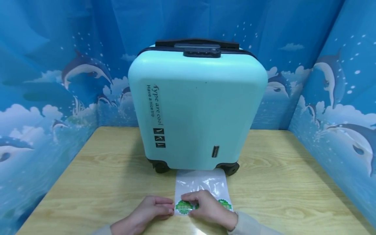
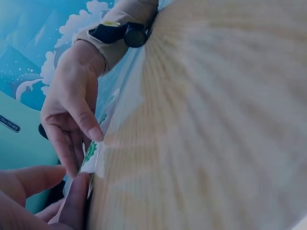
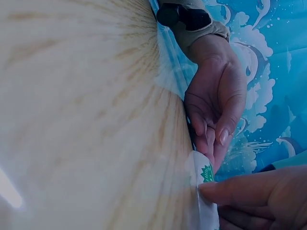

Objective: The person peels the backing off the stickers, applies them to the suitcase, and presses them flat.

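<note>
A flat, clear-and-white plastic bag with green printed labels lies on the table in front of a mint-green suitcase. My right hand rests on the bag, index finger and thumb spread apart over its printed near end. In the right wrist view, the right thumb presses on the bag's white edge. At the bag's left edge is my left hand, fingers loosely bent and their tips touching or close to that edge. The left thumb shows large in the left wrist view.
The suitcase stands upright on its black wheels, over the bag's far end. Under everything is a wood-grain table. Blue curtains with dolphins hang behind and at both sides. A dark camera strap circles the right wrist.
</note>
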`<state>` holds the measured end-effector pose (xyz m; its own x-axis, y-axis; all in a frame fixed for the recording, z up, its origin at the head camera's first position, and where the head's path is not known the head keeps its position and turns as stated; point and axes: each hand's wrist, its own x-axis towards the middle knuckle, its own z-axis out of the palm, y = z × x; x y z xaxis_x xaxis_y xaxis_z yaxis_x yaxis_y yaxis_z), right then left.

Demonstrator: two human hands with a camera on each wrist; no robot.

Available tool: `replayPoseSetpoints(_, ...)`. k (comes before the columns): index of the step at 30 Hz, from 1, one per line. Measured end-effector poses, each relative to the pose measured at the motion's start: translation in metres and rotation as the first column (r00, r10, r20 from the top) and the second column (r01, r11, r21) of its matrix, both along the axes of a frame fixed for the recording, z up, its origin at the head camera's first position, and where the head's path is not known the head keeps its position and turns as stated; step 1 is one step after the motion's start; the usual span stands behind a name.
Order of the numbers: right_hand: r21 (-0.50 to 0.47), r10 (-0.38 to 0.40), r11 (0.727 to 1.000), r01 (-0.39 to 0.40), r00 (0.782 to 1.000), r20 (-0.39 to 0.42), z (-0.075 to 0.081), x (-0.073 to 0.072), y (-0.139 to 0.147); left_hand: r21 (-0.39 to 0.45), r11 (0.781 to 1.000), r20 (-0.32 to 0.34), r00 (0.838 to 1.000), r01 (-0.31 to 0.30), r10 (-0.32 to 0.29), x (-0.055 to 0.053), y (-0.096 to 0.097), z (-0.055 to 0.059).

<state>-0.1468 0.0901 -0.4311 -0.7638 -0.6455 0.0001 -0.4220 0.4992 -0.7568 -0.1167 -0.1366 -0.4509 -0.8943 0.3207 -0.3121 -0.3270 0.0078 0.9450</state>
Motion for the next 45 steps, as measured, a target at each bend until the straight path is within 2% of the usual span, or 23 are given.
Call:
replayPoseSetpoints(5, -0.03, 0.02, 0.999, -0.021, 1.0, -0.014, -0.002, -0.003, 0.002, -0.014, 1.0, -0.017, 0.999, 0.028, -0.028, -0.003, 0.003, 0.0)
replayPoseSetpoints(12, -0.063, 0.011, 0.998, -0.008, 0.998, 0.055, -0.005, -0.002, 0.004, -0.029, 0.999, -0.017, 0.999, 0.037, -0.037, 0.0, 0.012, 0.0)
replayPoseSetpoints(18, -0.128, -0.004, 0.992, 0.02, 0.992, 0.123, -0.004, -0.001, 0.005, -0.041, 0.997, -0.068, 0.995, 0.064, -0.067, 0.001, 0.017, 0.004)
replayPoseSetpoints(27, -0.296, -0.015, 0.952, 0.076, 0.979, 0.202, 0.0, -0.001, 0.007, -0.072, 0.996, -0.101, 0.993, 0.048, -0.055, -0.002, 0.015, 0.008)
replayPoseSetpoints(30, -0.314, -0.022, 0.946, 0.082, 0.981, 0.191, 0.001, -0.001, 0.008, -0.071, 0.996, -0.127, 0.99, 0.054, -0.063, -0.004, 0.015, 0.013)
replayPoseSetpoints(34, -0.341, -0.032, 0.937, 0.076, 0.991, 0.132, 0.004, -0.001, 0.008, -0.083, 0.996, -0.154, 0.986, 0.046, -0.058, -0.006, 0.014, 0.019)
replayPoseSetpoints(40, -0.387, -0.031, 0.922, 0.031, 0.999, 0.009, 0.007, 0.002, 0.006, -0.057, 0.998, -0.161, 0.986, 0.023, -0.032, -0.008, 0.017, 0.019)
replayPoseSetpoints(45, -0.403, -0.041, 0.915, 0.021, 0.998, -0.042, 0.009, 0.005, 0.005, -0.019, 0.999, -0.173, 0.984, 0.03, -0.033, -0.008, 0.019, 0.019)
